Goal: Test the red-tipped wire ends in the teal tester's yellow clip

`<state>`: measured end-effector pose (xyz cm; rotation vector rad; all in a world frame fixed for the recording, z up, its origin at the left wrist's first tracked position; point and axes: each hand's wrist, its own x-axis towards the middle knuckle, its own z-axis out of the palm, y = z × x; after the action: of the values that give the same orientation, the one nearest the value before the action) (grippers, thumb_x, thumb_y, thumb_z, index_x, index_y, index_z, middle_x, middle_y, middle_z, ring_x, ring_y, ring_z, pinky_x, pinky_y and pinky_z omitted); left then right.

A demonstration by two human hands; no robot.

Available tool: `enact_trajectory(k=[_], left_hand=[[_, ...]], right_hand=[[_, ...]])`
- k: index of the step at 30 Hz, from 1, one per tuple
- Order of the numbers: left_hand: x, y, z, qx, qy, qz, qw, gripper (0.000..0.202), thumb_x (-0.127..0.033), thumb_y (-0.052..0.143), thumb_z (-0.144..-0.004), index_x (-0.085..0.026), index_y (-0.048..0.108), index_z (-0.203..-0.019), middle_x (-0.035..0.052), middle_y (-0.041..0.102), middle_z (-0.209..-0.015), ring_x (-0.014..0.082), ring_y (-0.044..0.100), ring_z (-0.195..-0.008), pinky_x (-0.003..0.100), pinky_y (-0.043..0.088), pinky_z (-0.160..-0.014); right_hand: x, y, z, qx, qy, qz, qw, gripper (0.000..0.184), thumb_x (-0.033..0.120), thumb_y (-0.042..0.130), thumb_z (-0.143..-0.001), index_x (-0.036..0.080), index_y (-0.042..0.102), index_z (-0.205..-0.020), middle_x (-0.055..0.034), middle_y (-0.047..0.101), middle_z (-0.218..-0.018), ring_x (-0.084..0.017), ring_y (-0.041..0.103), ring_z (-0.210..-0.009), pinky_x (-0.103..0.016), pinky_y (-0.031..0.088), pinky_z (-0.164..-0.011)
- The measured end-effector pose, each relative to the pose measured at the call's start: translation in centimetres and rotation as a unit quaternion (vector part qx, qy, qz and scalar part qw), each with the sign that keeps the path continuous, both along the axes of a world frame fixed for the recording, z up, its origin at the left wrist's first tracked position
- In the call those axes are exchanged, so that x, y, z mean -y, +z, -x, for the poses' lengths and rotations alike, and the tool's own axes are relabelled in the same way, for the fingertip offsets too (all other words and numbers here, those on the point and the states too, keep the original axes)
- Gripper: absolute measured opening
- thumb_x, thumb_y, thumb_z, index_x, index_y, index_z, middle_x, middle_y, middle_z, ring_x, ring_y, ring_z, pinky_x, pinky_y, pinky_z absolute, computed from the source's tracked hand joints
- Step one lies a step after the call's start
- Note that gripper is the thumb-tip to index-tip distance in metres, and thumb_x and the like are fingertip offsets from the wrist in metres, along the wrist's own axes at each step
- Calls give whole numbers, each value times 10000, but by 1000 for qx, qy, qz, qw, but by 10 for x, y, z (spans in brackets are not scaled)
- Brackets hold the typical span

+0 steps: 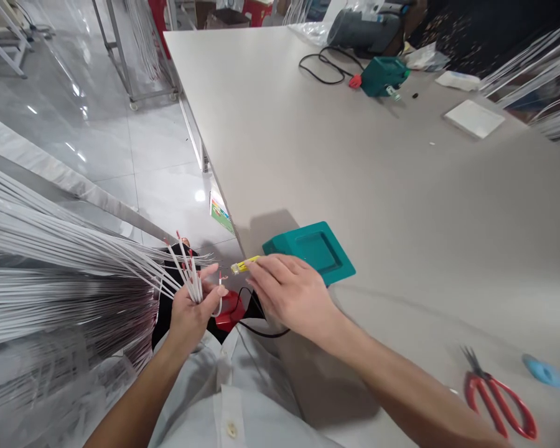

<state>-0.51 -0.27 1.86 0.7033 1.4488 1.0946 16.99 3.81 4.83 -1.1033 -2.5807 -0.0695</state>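
Observation:
My left hand (192, 309) is closed around a bunch of thin white wires (186, 274) that fan out from a large bundle of white wires (51, 261) at the left. One wire with a red tip curls from its fingers. My right hand (289, 292) rests at the table's near edge, fingers pinched on a small yellow connector (242, 266). Just beyond that hand lies a teal tray-like device (315, 249). A red part (228, 309) with a black cord lies below, between my hands.
Red-handled scissors (494, 392) and a blue piece (544, 371) lie at the near right of the grey table (354, 143). At the far end sit a second teal device (382, 74) with black cable, a white pad (473, 118) and a grey machine (361, 28). More white wires hang at the right.

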Motion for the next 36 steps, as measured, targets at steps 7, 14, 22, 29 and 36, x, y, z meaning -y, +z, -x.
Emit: enact_trajectory(k=[7,14,22,29,36], left_hand=[[-9,-1,-9,51,-9,6,999,423,-242,685,-655,-159,625,-1066,-47,561,-598,38,385,-448,172,321,-420],[-13,-4,-11,77,9,8,997,471,-271,719,-615,-144,625,-1059,-21,602,-599,33,345,-412,174,272,-375],[-14,-9,-12,28,-5,-1,1000,470,-271,724,-609,-155,649,-1058,-29,611,-590,37,357,-414,190,285,-393],[-17,-20,-10,-13,-32,-23,999,380,-252,714,-618,-163,688,-987,-8,650,-639,43,364,-414,196,285,-384],[-18,-18,-11,-28,-28,-26,999,406,-238,710,-607,-169,684,-1007,-6,668,-653,55,398,-428,194,313,-391]], right_hand=[[-16,6,-4,192,4,-26,981,341,84,414,-846,34,513,-1169,-163,599,-1015,-304,431,-1037,-442,287,-822],[-35,15,6,213,19,41,976,152,150,516,-818,97,642,-885,-128,642,-780,-285,473,-939,-421,278,-781],[-48,18,6,234,35,109,966,148,172,582,-775,170,624,-634,-50,665,-643,-234,536,-893,-422,273,-813],[-47,13,4,232,32,105,966,130,168,580,-774,164,631,-655,-60,674,-671,-227,547,-905,-448,277,-850],[-46,15,6,228,25,107,967,98,203,592,-771,143,639,-709,-82,666,-688,-247,538,-897,-501,230,-920]])
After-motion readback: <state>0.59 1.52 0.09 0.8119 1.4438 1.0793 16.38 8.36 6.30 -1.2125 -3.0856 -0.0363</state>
